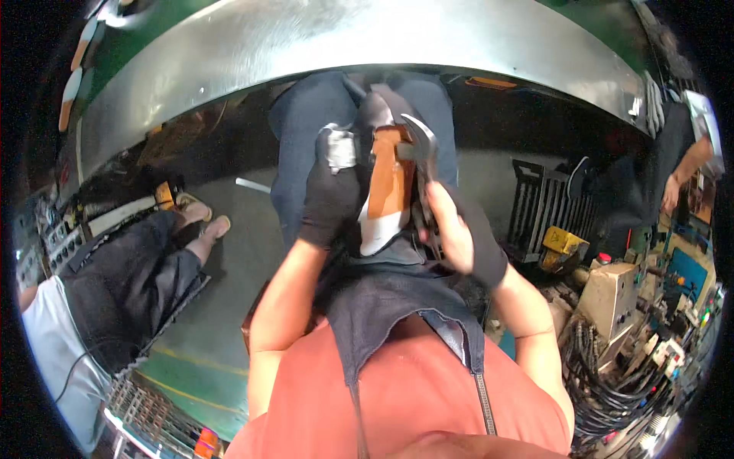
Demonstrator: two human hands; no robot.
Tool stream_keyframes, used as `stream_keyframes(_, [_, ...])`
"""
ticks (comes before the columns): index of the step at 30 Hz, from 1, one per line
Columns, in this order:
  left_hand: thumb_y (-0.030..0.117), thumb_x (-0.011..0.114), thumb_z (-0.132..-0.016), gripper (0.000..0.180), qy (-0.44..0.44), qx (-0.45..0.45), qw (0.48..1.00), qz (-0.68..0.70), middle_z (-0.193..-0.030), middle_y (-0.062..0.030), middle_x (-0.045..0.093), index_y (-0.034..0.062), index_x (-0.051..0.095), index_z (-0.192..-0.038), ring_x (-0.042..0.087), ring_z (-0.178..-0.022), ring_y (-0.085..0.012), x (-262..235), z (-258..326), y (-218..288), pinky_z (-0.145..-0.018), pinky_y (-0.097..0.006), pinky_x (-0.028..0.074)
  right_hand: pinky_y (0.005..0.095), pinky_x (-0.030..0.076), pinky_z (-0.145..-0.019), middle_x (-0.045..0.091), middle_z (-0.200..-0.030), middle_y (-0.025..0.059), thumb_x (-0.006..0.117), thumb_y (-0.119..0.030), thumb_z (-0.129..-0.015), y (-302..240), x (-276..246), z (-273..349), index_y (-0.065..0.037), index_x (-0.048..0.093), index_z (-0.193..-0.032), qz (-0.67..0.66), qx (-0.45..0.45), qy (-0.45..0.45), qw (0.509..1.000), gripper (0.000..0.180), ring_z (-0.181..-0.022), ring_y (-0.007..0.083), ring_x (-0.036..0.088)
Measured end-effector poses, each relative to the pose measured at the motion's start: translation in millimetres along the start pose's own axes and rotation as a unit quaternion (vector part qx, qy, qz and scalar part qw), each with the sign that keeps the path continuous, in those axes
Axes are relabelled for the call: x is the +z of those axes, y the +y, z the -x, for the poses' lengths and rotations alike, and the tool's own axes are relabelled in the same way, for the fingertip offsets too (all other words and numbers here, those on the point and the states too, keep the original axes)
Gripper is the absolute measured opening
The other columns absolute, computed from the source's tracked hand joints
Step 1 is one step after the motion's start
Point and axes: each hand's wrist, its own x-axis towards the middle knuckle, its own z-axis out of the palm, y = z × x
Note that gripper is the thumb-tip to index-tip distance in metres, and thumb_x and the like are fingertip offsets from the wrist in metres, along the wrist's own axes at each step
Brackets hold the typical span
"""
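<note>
Your right grip [453, 236] was closed around a metal hand tool [429, 153] with a curved, pointed head, located beside the shoe-shaped workpiece [391, 187]. The workpiece, brown with a white near end, was positioned above your lap between both hands. Your silver-taped left grip [332, 183] was at its left; finger opening and hold could not be determined.

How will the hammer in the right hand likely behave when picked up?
The hammer is probably stiff: its claw shines like metal. Likely top-heavy: its bulkiest part sits at the end beyond the right hand. Laid flat, it probably won't roll far; the curved claw juts sideways.
</note>
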Motion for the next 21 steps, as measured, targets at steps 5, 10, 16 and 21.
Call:
stream_keyframes(5, [0.033, 0.060, -0.089, 0.056, -0.005, 0.048, 0.988, 0.148, -0.110, -0.0239, 0.061, 0.0014, 0.044, -0.132, 0.062, -0.101, -0.0360, 40.1, -11.1, -21.6, -0.080, -0.041, 0.051, 0.0264, 0.043, -0.053, 0.053, -0.062, 0.0011, 0.036, -0.053, -0.098, 32.1, -7.3, -44.7, -0.005, 0.057, -0.086, -0.019, 0.001, -0.024, 1.000, 0.054, -0.052, 0.0107, 0.051])
stream_keyframes(10, [0.021, 0.058, -0.092, 0.048, 0.099, -0.024, 0.973, 0.206, -0.129, -0.0224, 0.055, -0.0038, 0.047, -0.131, 0.053, -0.120, -0.0274, 66.5, 33.7, -49.5, -0.099, -0.035, 0.041, 0.0261, 0.045, -0.062, 0.056, -0.084, 0.0000, 0.039, -0.049, -0.099, 54.2, -36.7, -57.5, -0.005, 0.059, -0.103, -0.030, -0.062, -0.078, 0.995, 0.048, -0.065, 0.0108, 0.053])
stream_keyframes(16, [0.012, 0.056, -0.085, 0.058, -0.082, 0.092, 0.990, -0.062, -0.137, -0.0329, 0.039, -0.0080, 0.035, -0.136, 0.040, -0.130, -0.0401, 15.8, 56.1, -28.5, -0.106, -0.039, 0.036, 0.0377, 0.043, -0.056, 0.057, -0.063, 0.0147, 0.049, -0.041, -0.095, -3.2, -71.0, -51.2, -0.002, 0.063, -0.085, 0.425, -0.103, -0.205, 0.876, 0.043, -0.057, 0.0208, 0.055])
stream_keyframes(21, [0.009, 0.047, -0.088, 0.051, -0.178, 0.119, 0.974, -0.078, -0.133, -0.0290, 0.046, -0.0056, 0.039, -0.136, 0.044, -0.127, -0.0365, -15.9, 40.4, 2.7, -0.108, -0.040, 0.033, 0.0468, 0.047, -0.059, 0.061, -0.074, 0.0252, 0.050, -0.037, -0.092, -20.4, -45.9, -37.3, 0.001, 0.064, -0.081, 0.549, -0.184, -0.117, 0.807, 0.042, -0.065, 0.0415, 0.061])
